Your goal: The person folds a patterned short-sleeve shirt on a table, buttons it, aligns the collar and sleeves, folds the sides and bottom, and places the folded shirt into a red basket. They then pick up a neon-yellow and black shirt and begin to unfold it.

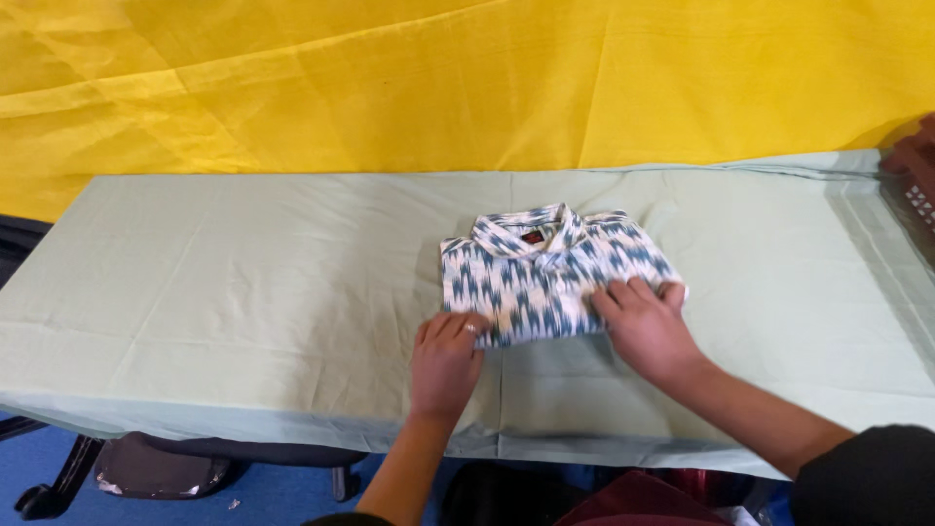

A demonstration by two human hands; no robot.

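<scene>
A folded shirt (545, 268) with a white and blue zigzag pattern lies collar-up on a table covered with a pale green cloth (243, 273). My left hand (445, 362) rests at the shirt's near left corner, fingers curled onto its edge. My right hand (645, 323) lies flat on the shirt's near right part, fingers spread and pressing the fabric down.
A yellow cloth (438, 78) hangs behind the table. A dark patterned object (914, 170) sits at the far right edge. Below the table's near edge, a chair (161, 468) stands on a blue floor.
</scene>
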